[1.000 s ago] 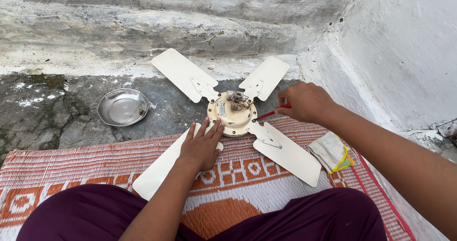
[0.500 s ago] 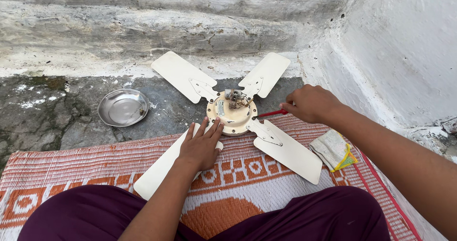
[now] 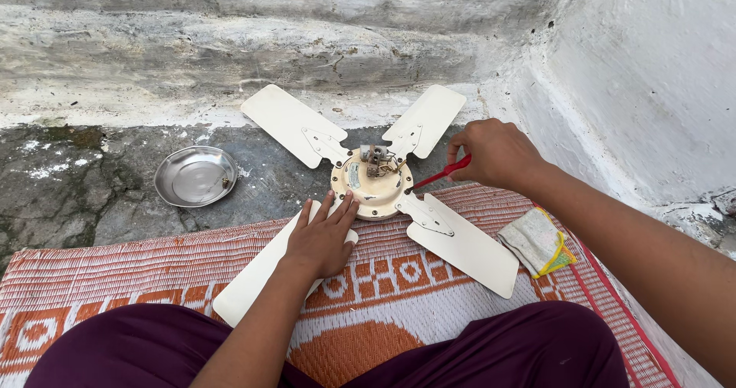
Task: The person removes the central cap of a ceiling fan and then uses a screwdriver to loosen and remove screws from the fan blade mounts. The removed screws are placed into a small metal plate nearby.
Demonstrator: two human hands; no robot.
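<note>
Fingers (image 3: 481,152) hide most of red screwdriver (image 3: 443,172)

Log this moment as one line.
left hand: flat on fan blade | right hand: holds red screwdriver at hub | bowl aside

Fan (image 3: 376,192) on mat (image 3: 429,281), bowl (image 3: 195,175) left, cloth (image 3: 537,242) right
</note>
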